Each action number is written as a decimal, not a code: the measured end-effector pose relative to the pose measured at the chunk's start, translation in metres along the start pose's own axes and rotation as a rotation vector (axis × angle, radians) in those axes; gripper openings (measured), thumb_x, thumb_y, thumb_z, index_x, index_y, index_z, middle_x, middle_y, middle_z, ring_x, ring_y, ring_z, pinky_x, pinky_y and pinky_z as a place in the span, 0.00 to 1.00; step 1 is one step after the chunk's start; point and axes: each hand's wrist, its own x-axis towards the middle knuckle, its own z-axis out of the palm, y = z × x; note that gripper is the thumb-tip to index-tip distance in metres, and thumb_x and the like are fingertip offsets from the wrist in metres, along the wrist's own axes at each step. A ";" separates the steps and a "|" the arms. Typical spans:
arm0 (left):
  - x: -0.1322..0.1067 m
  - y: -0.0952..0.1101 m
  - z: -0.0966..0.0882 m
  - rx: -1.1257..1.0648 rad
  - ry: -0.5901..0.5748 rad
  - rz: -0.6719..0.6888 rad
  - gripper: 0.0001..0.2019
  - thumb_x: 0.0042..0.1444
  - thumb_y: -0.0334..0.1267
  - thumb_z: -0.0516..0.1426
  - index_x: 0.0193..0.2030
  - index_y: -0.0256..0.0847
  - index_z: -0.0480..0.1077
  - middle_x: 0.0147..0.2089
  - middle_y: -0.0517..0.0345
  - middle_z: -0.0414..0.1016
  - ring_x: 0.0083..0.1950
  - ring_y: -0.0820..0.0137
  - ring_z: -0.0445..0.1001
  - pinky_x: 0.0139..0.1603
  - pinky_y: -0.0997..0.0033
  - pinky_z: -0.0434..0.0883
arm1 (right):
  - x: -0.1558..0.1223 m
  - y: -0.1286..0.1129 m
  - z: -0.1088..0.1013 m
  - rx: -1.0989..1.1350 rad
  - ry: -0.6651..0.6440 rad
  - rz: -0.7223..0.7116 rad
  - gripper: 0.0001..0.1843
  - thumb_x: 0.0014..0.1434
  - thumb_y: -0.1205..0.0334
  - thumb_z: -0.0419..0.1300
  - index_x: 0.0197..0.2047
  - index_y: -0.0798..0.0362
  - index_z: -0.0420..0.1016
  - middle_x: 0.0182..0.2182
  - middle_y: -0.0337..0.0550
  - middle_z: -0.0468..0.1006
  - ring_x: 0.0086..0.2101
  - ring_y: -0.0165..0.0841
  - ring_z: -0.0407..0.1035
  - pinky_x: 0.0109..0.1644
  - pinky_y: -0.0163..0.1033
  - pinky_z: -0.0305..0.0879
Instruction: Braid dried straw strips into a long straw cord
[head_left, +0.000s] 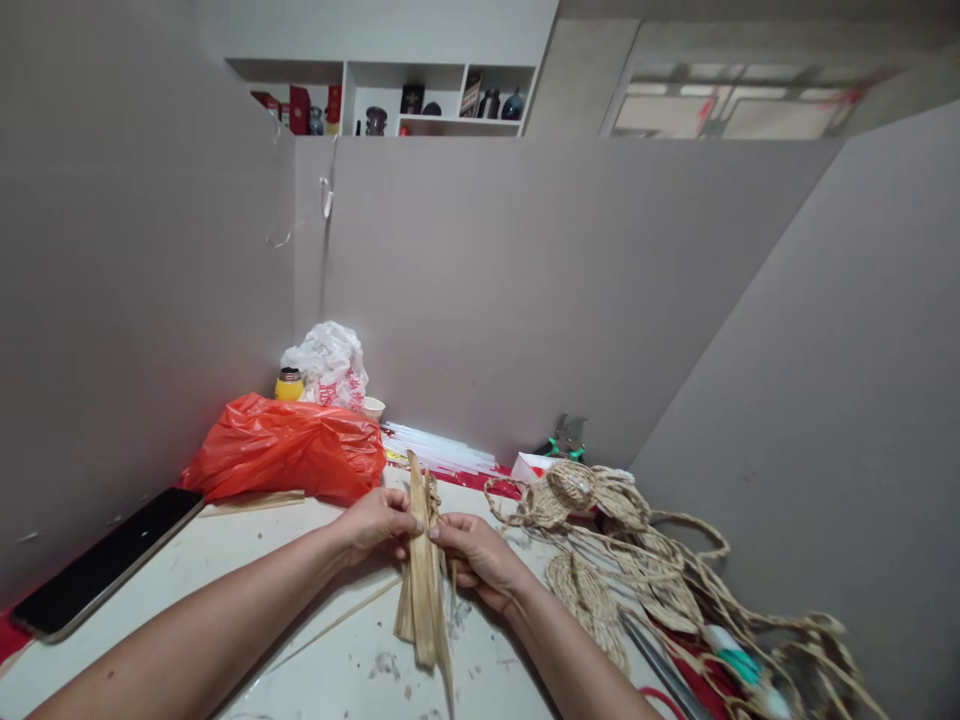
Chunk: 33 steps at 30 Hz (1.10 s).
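Both my hands meet over the white table (225, 570) and hold a bundle of dry straw strips (424, 590) that stands nearly upright. My left hand (375, 523) pinches the bundle from the left, fingers closed. My right hand (476, 558) grips it from the right, fingers wrapped round the strips. A thin twisted cord of the same straw runs up along the bundle between the hands. The lower ends of the strips fan out towards me on the table.
An orange plastic bag (289, 450) lies behind my left hand, with a white bag (330, 362) and a yellow jar (289, 384) behind it. A dark phone (105, 565) lies at the left. Woven straw pieces and cords (630, 560) spread on the right, green-handled cutters (566, 438) behind. Grey partitions enclose the table.
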 end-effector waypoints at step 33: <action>-0.010 0.008 0.007 0.086 -0.076 -0.047 0.07 0.35 0.35 0.61 0.19 0.36 0.66 0.12 0.65 0.62 0.14 0.78 0.59 0.16 0.77 0.60 | 0.000 0.002 0.007 -0.226 0.101 -0.059 0.17 0.40 0.57 0.67 0.20 0.54 0.61 0.11 0.28 0.58 0.10 0.18 0.46 0.13 0.29 0.35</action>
